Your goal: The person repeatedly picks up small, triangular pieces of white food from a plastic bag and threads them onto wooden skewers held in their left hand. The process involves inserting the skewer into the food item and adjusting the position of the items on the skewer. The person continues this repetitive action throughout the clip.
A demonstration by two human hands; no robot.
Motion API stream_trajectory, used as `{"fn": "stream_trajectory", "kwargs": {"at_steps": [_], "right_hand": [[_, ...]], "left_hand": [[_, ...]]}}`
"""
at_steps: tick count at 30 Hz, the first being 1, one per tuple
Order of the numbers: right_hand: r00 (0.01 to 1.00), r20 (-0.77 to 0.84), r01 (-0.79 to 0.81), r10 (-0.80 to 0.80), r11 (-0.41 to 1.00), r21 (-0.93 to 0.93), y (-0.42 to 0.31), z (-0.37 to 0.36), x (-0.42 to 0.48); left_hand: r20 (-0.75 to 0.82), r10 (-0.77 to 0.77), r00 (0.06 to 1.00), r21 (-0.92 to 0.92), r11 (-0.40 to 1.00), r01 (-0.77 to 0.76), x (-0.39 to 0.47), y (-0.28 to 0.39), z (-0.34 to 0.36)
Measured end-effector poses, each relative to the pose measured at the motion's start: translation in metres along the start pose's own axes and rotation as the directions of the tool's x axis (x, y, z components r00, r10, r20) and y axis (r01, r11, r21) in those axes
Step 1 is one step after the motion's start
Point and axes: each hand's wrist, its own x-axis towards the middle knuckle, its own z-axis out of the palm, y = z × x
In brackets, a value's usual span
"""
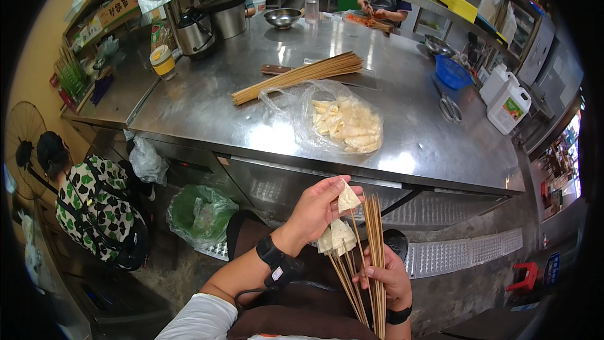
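My left hand (309,210) pinches a pale, triangular food piece (348,199), which looks like tofu or bean curd. A single bamboo skewer (357,236) meets the lower edge of that piece. My right hand (389,276) grips this skewer along with a bundle of bare bamboo skewers (375,231), held upright. Just left of the bundle, several skewers carry similar pale pieces (340,236) at their tops; what supports their lower ends is hidden. On the steel table in front of me, a clear plastic bag (302,118) holds more cut pale pieces (347,120).
Loose bamboo skewers (297,78) lie across a wooden-handled knife (276,70) on the steel table (203,104). Scissors (448,106) and a blue basket (452,72) are at right. A lined bin (200,217) stands by my legs; a person (94,208) crouches at left. Another person's hands (375,13) work opposite.
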Motion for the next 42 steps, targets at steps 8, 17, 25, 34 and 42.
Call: {"fn": "stream_trajectory", "kwargs": {"at_steps": [8,17,25,34,42], "right_hand": [[0.999,-0.021,0.036,-0.037,0.999,-0.04,0.0,0.002,0.001],[1.0,0.009,0.014,-0.014,1.0,-0.019,-0.002,0.0,0.002],[1.0,0.022,-0.001,0.002,0.999,-0.046,-0.004,0.0,0.005],[0.989,-0.13,0.039,-0.068,0.976,-0.213,-0.014,0.024,-0.017],[0.994,-0.033,0.091,-0.102,0.966,-0.243,-0.006,0.026,-0.005]], "left_hand": [[0.013,0.073,0.997,0.096,0.993,-0.074,-0.001,-0.005,0.001],[0.014,0.051,0.999,0.12,0.991,-0.052,-0.004,-0.011,-0.001],[0.009,0.039,0.999,0.094,0.995,-0.04,-0.006,-0.013,-0.003],[0.034,-0.014,0.999,0.022,1.0,0.013,0.007,-0.024,-0.004],[0.067,-0.026,0.997,-0.06,0.998,0.03,0.003,-0.029,-0.013]]}}
